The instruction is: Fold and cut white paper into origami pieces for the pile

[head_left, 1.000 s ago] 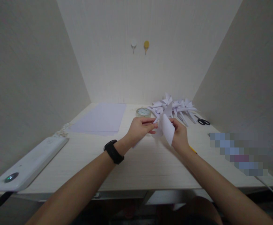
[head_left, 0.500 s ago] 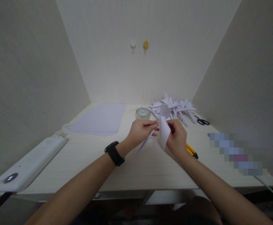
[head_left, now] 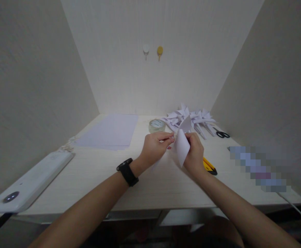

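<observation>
1. Two hands meet above the middle of the desk (head_left: 150, 186): the left hand (head_left: 154, 148), with a black watch (head_left: 127, 172) on its wrist, and the right hand (head_left: 194, 153), both pinched on one piece of white paper (head_left: 181, 146).
2. Left fingertips (head_left: 171, 138) press together on the paper's near edge; the right hand is clamped on the curled flap, whose free end bows down between the two hands.
3. That paper is held clear of the desk, in front of a roll of tape (head_left: 157, 125) and a heap of folded paper pinwheels (head_left: 191, 119).
4. Beside the right wrist lies a yellow cutter (head_left: 209, 166); black scissors (head_left: 222, 134) lie farther back, near the right wall.
5. Flat sheets of paper (head_left: 109, 132) lie at the back left, and a white power strip (head_left: 28, 187) sits at the near left edge.
6. Likely risks, as a judgement: the curl may spring open if either pinch loosens, since the flap is under bend; too hard a squeeze could crease it; pulling the hands apart could tear the thin sheet where both grip close together.
</observation>
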`<action>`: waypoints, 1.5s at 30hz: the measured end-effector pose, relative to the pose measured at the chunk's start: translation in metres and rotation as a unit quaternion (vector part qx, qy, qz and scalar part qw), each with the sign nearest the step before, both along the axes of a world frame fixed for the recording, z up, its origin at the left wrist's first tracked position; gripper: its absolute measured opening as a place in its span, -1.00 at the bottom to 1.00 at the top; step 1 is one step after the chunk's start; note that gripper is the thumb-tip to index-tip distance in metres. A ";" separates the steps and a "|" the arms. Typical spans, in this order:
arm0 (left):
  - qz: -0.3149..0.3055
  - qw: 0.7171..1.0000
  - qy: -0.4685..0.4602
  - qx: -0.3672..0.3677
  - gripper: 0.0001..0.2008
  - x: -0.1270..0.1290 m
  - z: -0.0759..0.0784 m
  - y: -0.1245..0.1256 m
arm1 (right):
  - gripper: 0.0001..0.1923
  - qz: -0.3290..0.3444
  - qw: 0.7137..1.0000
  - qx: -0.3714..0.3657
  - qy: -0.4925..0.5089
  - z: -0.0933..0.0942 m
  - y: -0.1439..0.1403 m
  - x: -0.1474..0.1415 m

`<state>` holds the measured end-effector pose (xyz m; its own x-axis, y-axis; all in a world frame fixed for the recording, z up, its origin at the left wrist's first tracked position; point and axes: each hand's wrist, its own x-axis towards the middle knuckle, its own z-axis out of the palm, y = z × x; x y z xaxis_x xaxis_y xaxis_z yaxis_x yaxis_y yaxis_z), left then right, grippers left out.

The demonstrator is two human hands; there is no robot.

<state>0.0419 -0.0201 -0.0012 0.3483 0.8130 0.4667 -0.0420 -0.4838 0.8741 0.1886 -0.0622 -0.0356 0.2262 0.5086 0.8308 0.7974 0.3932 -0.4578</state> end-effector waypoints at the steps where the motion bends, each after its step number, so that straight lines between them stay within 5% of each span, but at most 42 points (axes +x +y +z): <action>1: 0.004 1.000 0.001 0.001 -0.84 0.000 0.000 0.000 | -0.87 0.005 1.000 -0.002 0.005 0.000 0.000 0.000; 9: -0.024 0.994 -0.027 -0.103 -0.77 0.000 0.000 0.004 | -0.92 0.057 0.997 -0.011 0.051 0.003 -0.003 -0.001; 17: 0.005 0.999 0.038 0.026 -0.84 -0.005 0.004 0.013 | -0.90 0.052 0.998 0.006 0.017 0.006 -0.004 -0.004; 30: 0.084 0.962 0.150 0.213 -0.77 -0.005 -0.002 0.007 | -0.93 0.054 0.998 0.001 0.016 0.003 -0.004 -0.004; 36: 0.053 0.969 0.143 0.196 -0.80 -0.003 -0.007 0.007 | -0.88 0.058 0.998 0.009 0.017 0.000 -0.002 -0.003; 42: 0.037 0.997 0.052 0.039 -0.81 0.002 -0.010 0.010 | -0.85 0.057 0.998 0.001 0.037 -0.002 0.000 -0.006; 45: 0.044 0.995 0.070 0.061 -0.82 0.002 -0.008 0.009 | -0.84 0.044 0.999 0.010 0.025 -0.003 0.001 -0.007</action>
